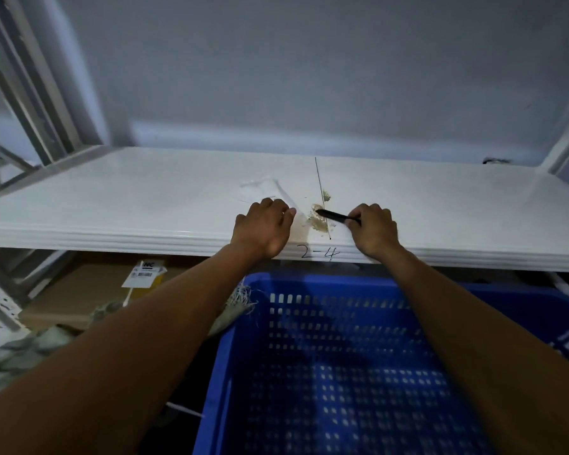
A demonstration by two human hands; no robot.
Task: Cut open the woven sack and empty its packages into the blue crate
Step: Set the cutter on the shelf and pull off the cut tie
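Blue crate [309,281] nearest, empty. Woven sack [240,302] slumped beside crate's left wall: looks soft, floppy, frayed (take bunched cloth, not loose threads). On shelf [112,198] above crate: right hand [373,229] pinches black tool [337,216]; left hand [263,226] fingers curled, grasp unclear.

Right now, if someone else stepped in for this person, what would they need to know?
Right hand grips a black tool, its tip at tan residue on the white shelf.
Left hand rests curled beside clear film; grip unclear.
Woven sack lies left of the blue crate, frayed edge showing.
Done: nothing in the crate yet, as far as visible.
Left: open the sack, tip its packages in.
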